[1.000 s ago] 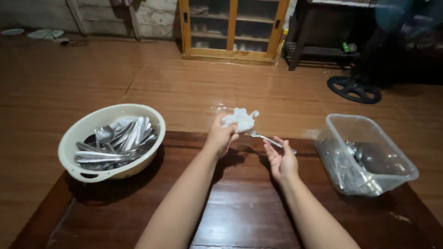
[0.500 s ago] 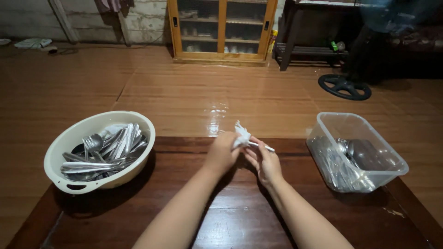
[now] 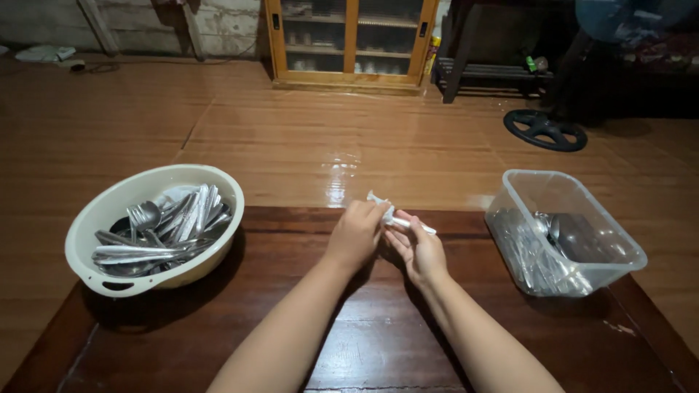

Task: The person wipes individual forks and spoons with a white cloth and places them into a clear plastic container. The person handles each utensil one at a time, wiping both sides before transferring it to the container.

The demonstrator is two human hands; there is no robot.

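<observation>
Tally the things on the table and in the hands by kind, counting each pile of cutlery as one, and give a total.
Round cream bowl of cutlery: 1
Clear plastic tub of cutlery: 1
White tissue in left hand: 1
Metal utensil in right hand: 1
Total: 4

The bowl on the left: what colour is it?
Cream bowl, seen best in the head view.

One cream bowl point(image 3: 87, 225), one clear plastic tub point(image 3: 619, 255), two hands, many utensils.
</observation>
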